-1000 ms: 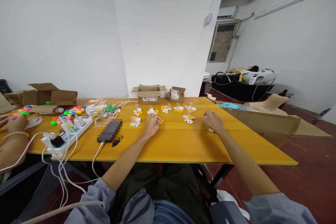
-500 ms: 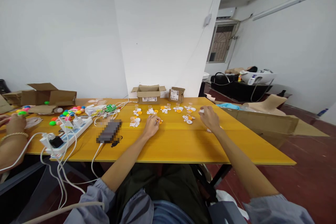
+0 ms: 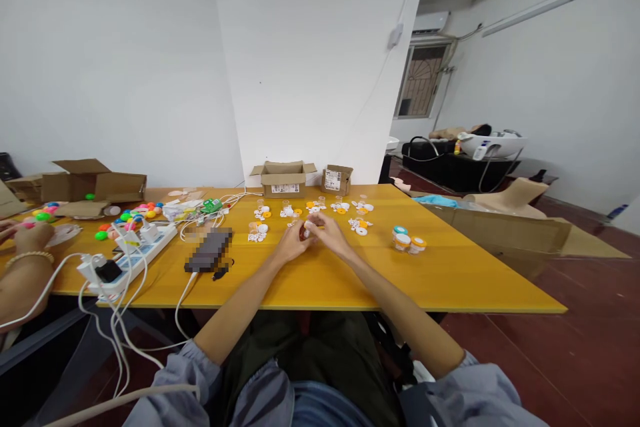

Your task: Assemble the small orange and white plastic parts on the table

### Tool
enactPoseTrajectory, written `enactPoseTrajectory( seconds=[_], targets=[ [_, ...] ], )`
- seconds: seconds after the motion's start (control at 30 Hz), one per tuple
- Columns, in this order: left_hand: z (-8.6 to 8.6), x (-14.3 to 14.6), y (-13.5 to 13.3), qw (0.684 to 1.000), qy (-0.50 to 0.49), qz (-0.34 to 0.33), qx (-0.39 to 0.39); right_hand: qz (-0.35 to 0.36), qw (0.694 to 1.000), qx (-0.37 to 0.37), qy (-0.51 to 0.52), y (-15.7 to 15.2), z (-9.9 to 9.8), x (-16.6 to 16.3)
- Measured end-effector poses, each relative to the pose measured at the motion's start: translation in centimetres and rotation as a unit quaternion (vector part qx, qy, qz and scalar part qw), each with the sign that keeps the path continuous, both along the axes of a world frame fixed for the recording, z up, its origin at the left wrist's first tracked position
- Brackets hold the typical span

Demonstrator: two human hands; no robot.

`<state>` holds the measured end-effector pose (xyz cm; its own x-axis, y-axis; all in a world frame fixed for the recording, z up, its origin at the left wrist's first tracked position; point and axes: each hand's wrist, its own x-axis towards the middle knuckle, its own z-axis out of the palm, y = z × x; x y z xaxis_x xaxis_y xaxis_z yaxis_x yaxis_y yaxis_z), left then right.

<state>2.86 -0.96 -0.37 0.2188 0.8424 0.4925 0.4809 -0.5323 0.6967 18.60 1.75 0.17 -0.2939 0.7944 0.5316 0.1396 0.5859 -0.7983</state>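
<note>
Mid-frame, the left hand (image 3: 291,243) and right hand (image 3: 325,231) pinch a white piece (image 3: 307,225) between them, mostly hidden. The step looks like fitting it by hand; the next move seems to call for a steady left grip and careful right-side pressure.

Nothing legible; carton labels (image 3: 285,189) too small

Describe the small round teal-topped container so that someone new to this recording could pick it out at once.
On the yellow-brown table, look right of the person's right hand for a cluster of three small round containers. The small teal-topped container stands at the back. Its teal top sets it apart from the two orange-and-white containers nearer the person.
</note>
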Motion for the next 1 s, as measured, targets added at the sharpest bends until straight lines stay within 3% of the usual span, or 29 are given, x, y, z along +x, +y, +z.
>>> enactPoseTrajectory(
  seconds=[0.27, 0.53, 0.73, 0.9, 1.0],
  targets=[
    [0.0, -0.1, 0.2, 0.997, -0.049, -0.027, -0.056, 0.08, 0.988, -0.127, 0.042, -0.4, -1.2, 1.3],
    [0.7, -0.1, -0.3, 0.975, -0.149, -0.098, -0.131, 0.124, 0.964, -0.218, 0.083, -1.1, -0.4, 2.1],
    [1.4, 0.0, -0.9, 0.975, -0.157, -0.083, -0.135, 0.114, 0.968, -0.209, 0.084, -1.6, -0.4, 1.6],
    [1.4, 0.3, -1.1, 0.98, -0.148, -0.023, -0.132, 0.09, 0.985, -0.141, 0.038, -1.9, -0.8, 0.8],
    [1.6, 0.3, -1.2, 0.98, -0.149, -0.025, -0.132, 0.063, 0.991, -0.115, 0.022, -1.8, -1.0, 0.6]
  ],
)
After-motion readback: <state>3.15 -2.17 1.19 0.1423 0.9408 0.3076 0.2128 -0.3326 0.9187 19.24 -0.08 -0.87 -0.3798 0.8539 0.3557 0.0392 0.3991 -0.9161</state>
